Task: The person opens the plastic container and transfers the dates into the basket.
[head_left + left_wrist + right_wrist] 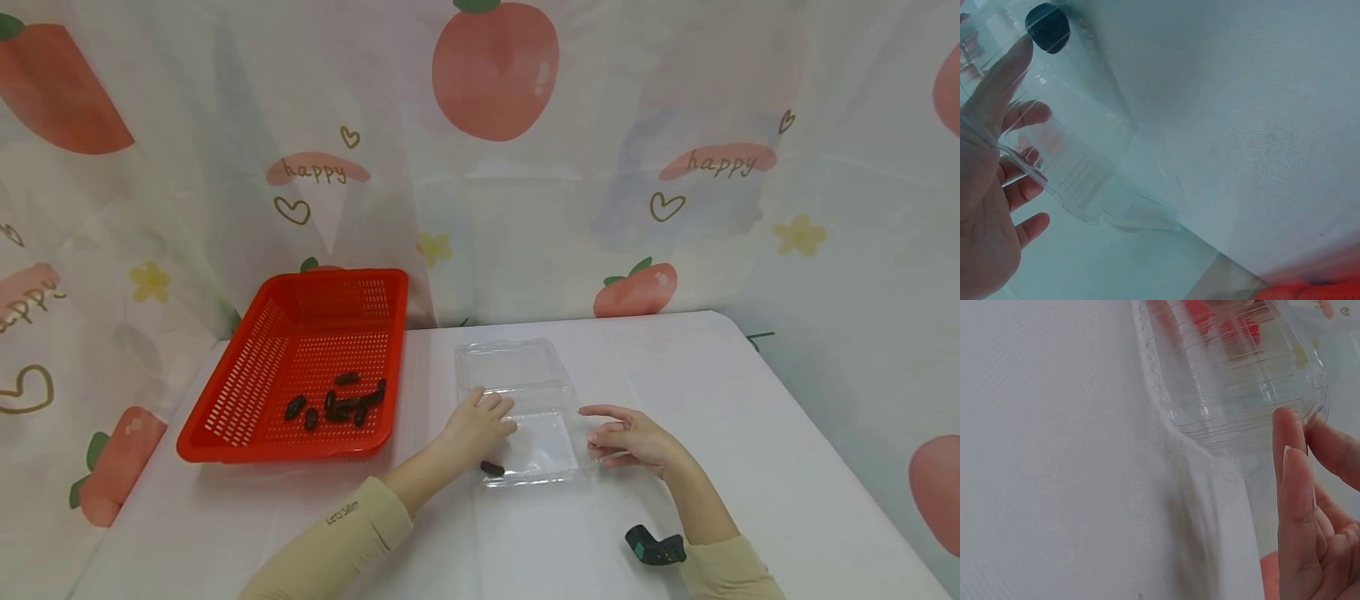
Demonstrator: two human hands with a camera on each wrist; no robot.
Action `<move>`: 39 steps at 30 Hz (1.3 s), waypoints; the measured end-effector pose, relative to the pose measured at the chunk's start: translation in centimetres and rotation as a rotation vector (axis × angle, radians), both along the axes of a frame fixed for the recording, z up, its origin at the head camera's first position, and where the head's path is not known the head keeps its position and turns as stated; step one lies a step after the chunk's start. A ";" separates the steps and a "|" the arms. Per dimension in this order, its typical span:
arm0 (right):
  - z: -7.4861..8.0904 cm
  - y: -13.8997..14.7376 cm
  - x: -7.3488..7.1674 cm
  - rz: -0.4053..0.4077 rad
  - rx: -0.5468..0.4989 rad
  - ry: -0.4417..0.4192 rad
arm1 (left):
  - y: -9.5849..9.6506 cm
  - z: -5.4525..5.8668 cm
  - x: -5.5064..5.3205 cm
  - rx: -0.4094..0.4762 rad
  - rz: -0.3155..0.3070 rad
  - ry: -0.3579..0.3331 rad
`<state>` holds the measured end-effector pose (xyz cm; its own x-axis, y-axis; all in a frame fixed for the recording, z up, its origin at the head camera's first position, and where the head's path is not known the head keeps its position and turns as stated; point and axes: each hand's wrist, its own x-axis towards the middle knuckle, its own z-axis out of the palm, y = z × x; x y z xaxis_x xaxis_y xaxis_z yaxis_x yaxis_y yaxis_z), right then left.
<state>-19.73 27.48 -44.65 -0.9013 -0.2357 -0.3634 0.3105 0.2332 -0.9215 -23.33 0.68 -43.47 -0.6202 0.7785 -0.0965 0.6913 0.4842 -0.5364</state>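
A clear plastic clamshell box (536,442) lies unfolded on the table, its lid (510,367) laid back away from me. One dark, oval, date-like piece (492,469) is at the near left corner of the box. My left hand (476,429) reaches over the box's left side, fingers loosely spread. In the left wrist view, the thumb (1007,78) is close beside the dark piece (1048,28), and the rim crosses between thumb and fingers. At the box's right side, my right hand (637,442) pinches the rim (1317,403) between thumb and fingers.
A red perforated plastic basket (247,358) stands at the left, with several dark oval pieces (341,408) on its floor. Near my right sleeve lies a black strap-like device (654,547). A fruit-patterned curtain (525,225) hangs behind the white-covered table (675,358).
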 end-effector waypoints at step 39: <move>0.2 -0.3 -0.2 0.016 0.003 0.002 | 0.2 -0.5 -0.5 -0.033 -0.037 -0.089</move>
<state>-19.88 27.17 -44.48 -0.8982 -0.2491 -0.3620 0.3047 0.2405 -0.9216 -23.83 0.86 -43.97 -0.5791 0.7960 -0.1764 0.7540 0.4407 -0.4871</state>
